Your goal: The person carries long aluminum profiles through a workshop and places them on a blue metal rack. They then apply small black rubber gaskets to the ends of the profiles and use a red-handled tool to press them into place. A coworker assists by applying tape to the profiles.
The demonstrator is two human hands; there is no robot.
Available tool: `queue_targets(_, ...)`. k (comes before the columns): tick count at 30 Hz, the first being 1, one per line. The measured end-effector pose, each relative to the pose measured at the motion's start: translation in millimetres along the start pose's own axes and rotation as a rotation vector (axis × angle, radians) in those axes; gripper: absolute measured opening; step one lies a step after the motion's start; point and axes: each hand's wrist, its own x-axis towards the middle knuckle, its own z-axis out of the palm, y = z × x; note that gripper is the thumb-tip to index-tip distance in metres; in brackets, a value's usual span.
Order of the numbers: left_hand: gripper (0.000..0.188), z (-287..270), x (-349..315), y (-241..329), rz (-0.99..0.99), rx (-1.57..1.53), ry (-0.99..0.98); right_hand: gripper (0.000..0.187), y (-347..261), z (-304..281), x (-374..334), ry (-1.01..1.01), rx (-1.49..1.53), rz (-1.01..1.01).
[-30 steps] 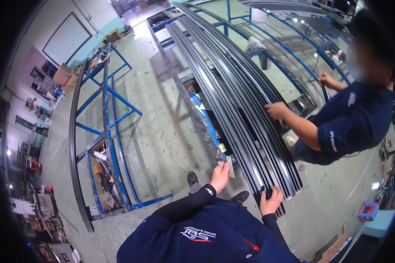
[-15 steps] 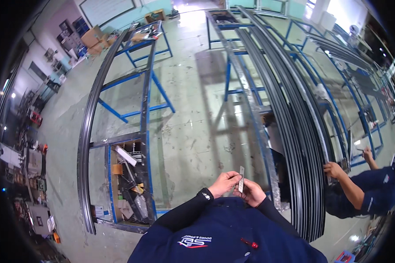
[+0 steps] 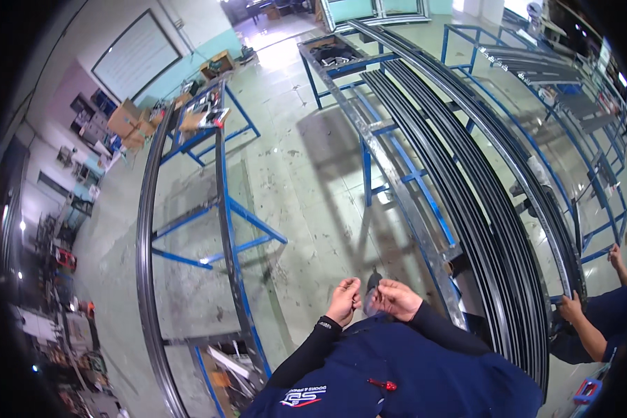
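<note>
In front of my chest, my left hand (image 3: 344, 301) is closed, its thumb and fingertips pinched together; whatever lies in them is too small to make out. My right hand (image 3: 398, 301) is closer to the rack on the right, fingers curled. A blurred greyish sliver shows by its fingertips, and I cannot tell what it is. A small gap separates the two hands. Just beyond them a dark pointed shape (image 3: 374, 280) shows, too unclear to name.
Long black profiles (image 3: 460, 181) lie along the blue-framed rack at right. On the left stands another blue frame (image 3: 233, 279) with a long dark profile (image 3: 146, 279) and a parts bin (image 3: 230, 369). A co-worker's hand (image 3: 572, 308) grips the outer profile. Cardboard boxes (image 3: 127, 120) sit far left.
My hands have come apart a little; the flat metal strip held between them earlier no longer shows clearly. The view has shifted, showing more of the far room. The co-worker still holds the profile.
</note>
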Motion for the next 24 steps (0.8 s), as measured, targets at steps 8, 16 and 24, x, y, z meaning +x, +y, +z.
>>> queue_targets(8,0.025,-8,147,178,0.082,0.0,0.237,0.018,-196,84,192,0.036,-0.224,-0.025)
queue_targets(16,0.038,-19,339,321,-0.026,-0.049,0.221,0.01,-288,81,365,0.122,-0.049,-0.16)
queue_targets(24,0.026,102,533,504,-0.211,0.541,-0.221,0.016,-363,85,427,0.501,0.08,-0.674)
